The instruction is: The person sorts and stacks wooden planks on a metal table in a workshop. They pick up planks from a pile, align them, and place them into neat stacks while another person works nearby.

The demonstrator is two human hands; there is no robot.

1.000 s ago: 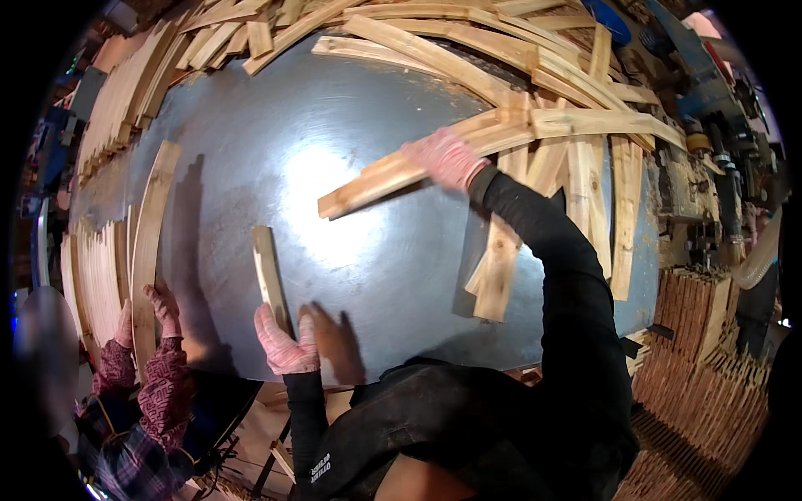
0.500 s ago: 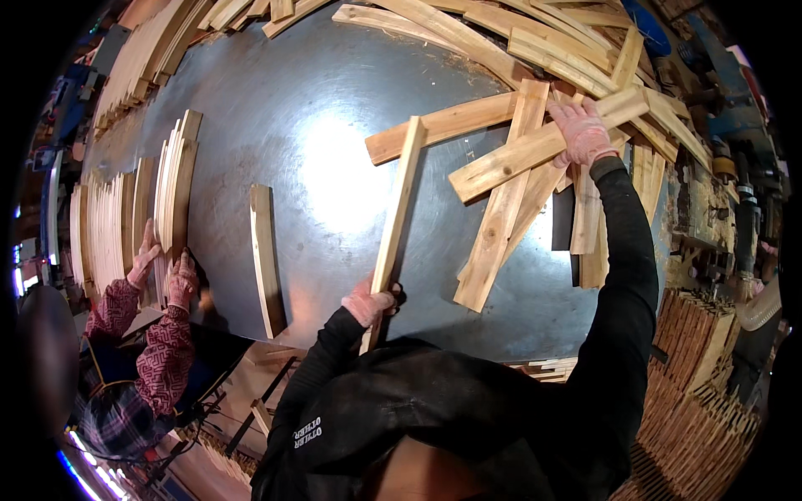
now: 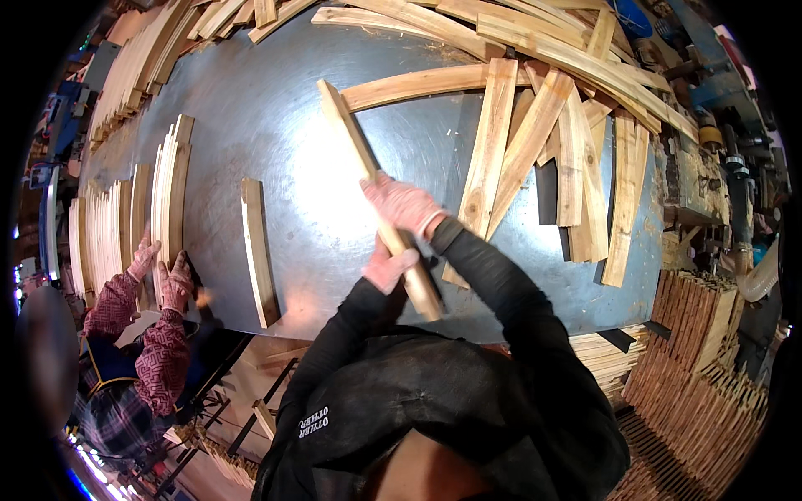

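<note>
Table (image 3: 251, 108): serves, seemingly, as a shared work surface; one.
Heap (image 3: 585, 71): lies crisscrossed along the far edge, probably loose for easy picking; too overlapped to count.
Stack (image 3: 672, 342): stands at lower right, layered tight, likely to save room; too many layers to count.
Co-worker (image 3: 163, 359): works at the left of the table; one.
Fan (image 3: 489, 159): slants toward the near edge at right, overlapping, perhaps within easy reach; at least five pieces.
Row (image 3: 100, 230): packed side by side at far left, presumably for order; too fine to count.
Bundle (image 3: 175, 192): set between the co-worker's hands (image 3: 177, 284), two of them, probably to keep even; several strips, not countable.
Plank (image 3: 418, 86): reaches left out of the fan; one.
Board (image 3: 351, 134): held aslant over the middle of the table, apparently steadied by a double grip; one.
Lone piece (image 3: 257, 250): lies apart, between bundle and board; one.
Right hand (image 3: 401, 204): closed over the board from above, near mid-length, likely for control.
Left hand (image 3: 388, 265): wrapped around the board nearer the body, likely for support.
</note>
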